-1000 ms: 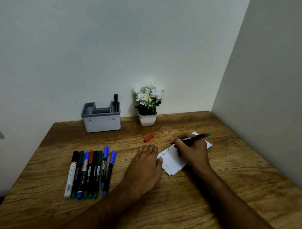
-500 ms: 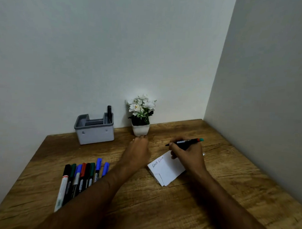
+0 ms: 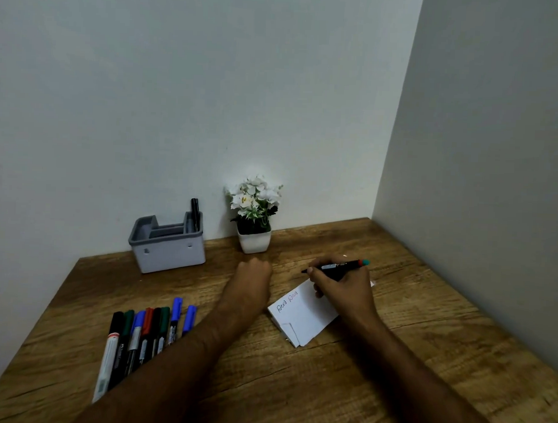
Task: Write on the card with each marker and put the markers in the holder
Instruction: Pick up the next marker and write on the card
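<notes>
A small stack of white cards (image 3: 304, 318) lies on the wooden desk (image 3: 297, 386), with a few words written near its far left edge. My right hand (image 3: 344, 288) grips an uncapped black marker (image 3: 339, 266), held level just above the far end of the cards with its tip pointing left. My left hand (image 3: 253, 275) rests on the desk left of the cards, its fingers curled over the spot where the red cap lay; the cap itself is hidden. The grey holder (image 3: 168, 250) stands at the back wall with one black marker (image 3: 194, 212) upright in it.
Several capped markers (image 3: 140, 336) in black, green, blue and red lie side by side at the front left, partly under my left forearm. A white pot of white flowers (image 3: 254, 220) stands between holder and cards. Walls close off the back and right.
My left hand left the cards, reached forward to the red cap and curled over it. My right hand lifted the marker's tip off the card. The view tilted upward.
</notes>
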Demonstrator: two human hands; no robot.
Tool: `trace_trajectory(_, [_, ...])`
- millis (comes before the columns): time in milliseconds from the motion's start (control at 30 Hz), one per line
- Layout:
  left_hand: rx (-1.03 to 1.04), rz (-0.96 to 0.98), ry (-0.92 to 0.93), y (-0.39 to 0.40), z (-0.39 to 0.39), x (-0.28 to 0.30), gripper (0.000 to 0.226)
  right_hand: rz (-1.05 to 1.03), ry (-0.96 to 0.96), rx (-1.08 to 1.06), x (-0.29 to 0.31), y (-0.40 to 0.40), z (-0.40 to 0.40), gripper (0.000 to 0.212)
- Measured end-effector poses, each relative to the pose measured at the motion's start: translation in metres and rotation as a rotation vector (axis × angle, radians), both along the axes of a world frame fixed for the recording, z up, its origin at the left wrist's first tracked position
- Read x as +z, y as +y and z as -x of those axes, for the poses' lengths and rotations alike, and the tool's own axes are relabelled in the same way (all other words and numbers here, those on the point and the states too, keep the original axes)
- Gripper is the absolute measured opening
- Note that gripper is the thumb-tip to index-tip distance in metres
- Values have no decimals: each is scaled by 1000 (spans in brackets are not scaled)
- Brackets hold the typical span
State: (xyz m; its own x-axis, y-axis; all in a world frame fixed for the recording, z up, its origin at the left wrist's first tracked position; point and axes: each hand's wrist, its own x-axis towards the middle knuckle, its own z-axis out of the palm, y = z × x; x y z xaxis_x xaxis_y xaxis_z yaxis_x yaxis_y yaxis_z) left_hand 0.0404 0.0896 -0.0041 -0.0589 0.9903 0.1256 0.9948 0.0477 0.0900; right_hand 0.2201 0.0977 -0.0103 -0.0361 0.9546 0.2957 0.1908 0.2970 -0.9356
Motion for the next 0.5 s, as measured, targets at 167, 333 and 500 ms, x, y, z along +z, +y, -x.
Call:
trace_trajectory(167, [56, -226, -200, 1, 6, 6, 15, 4, 107, 40, 6, -6, 2, 18])
trace_trajectory(333, [293, -367, -894, 6, 7, 32, 4, -127, 130, 95, 13, -11, 10, 11])
trace_trajectory(500, [440, -281, -1727, 3, 5, 44, 12, -245, 138, 121, 19, -18, 21, 8])
